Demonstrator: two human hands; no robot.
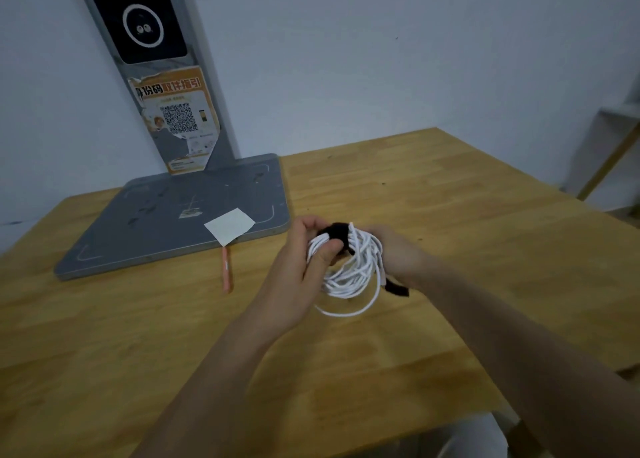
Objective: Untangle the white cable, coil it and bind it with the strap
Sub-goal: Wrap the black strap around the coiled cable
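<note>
We hold the coiled white cable [349, 267] just above the wooden table [433, 353], left hand [301, 267] pinching the bundle where the black strap [337, 236] wraps it, right hand [394, 253] curled round the far side of the coil; the strap's tail hangs loose below, so we judge it best to keep the loops pinched, pull the tail snug and press it closed. Beyond lie an orange pen [227, 270] and a grey scanner stand [173, 215] carrying a white paper slip [230, 225] and a QR poster [176, 118], against a pale wall [381, 59].

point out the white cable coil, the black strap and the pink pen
white coiled cable [349, 277]: head view, lower loops
black fabric strap [337, 233]: head view, part wrapped over the coil
pink pen [227, 270]: head view, mid barrel
</note>
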